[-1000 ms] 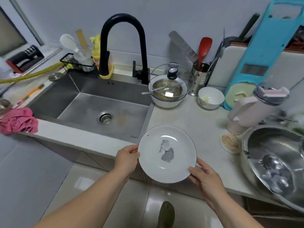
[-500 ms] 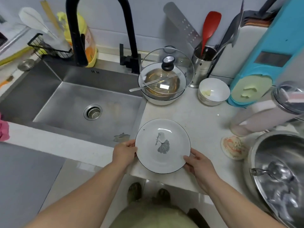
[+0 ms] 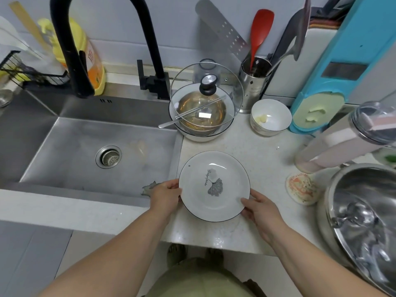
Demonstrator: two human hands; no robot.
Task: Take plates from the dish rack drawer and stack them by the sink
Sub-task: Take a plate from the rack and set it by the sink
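A white plate [image 3: 214, 186] with a thin dark rim and a grey leaf print sits low over the pale counter [image 3: 263, 159], just right of the steel sink [image 3: 85, 151]. My left hand [image 3: 164, 195] grips its left edge and my right hand [image 3: 260, 205] grips its lower right edge. Whether the plate rests on the counter or hovers just above it is unclear. The dish rack drawer is out of view.
Behind the plate stands a white bowl with a glass lid [image 3: 205, 108] and a small white bowl [image 3: 271, 116]. A big steel basin [image 3: 364, 215] and a round coaster [image 3: 301, 187] lie to the right. A black faucet [image 3: 72, 50] arches over the sink.
Both hands have carried the plate forward from beyond the counter's front edge to over the counter by the sink, and lower. My view has moved closer in.
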